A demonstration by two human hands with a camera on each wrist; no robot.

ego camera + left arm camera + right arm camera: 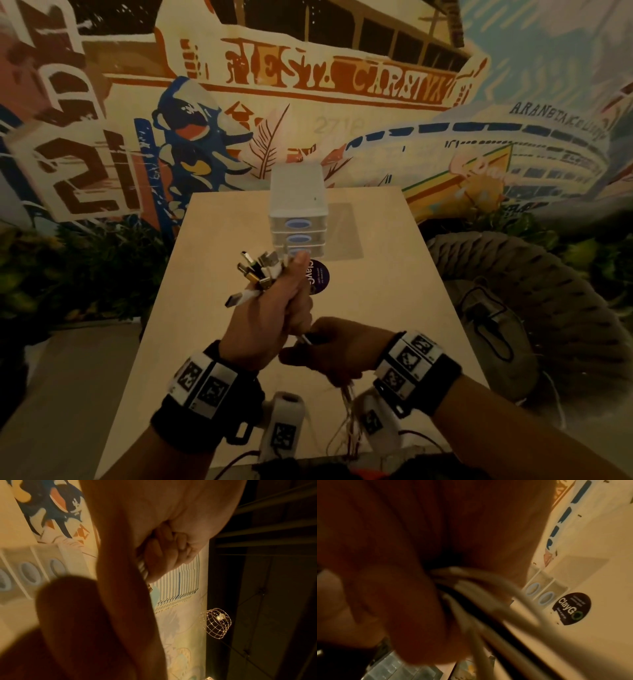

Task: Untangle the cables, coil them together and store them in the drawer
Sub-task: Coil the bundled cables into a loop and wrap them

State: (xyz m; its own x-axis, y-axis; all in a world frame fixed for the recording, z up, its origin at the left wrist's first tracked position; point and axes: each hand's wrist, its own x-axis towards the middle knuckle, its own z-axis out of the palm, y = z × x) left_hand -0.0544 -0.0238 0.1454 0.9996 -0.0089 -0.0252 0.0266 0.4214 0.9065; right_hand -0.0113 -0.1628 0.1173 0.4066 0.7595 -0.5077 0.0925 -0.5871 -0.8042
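Note:
My left hand point(274, 308) is raised above the table and grips a bunch of cables near their ends, so several plugs point(255, 270) fan out above the fist. Its curled fingers point(164, 550) show in the left wrist view, wrapped round the white cables point(142, 566). Just below, my right hand point(329, 349) grips the same bundle lower down. White and black cables point(488, 601) run out of that fist, and the loose strands point(349, 421) hang toward the near table edge. A small white drawer unit point(297, 209) with three shut drawers stands at the table's far middle.
The light wooden table point(394, 308) carries a round dark sticker point(318, 275) just in front of the drawer unit. A painted mural wall stands behind. A dark woven seat point(534, 308) sits to the right of the table.

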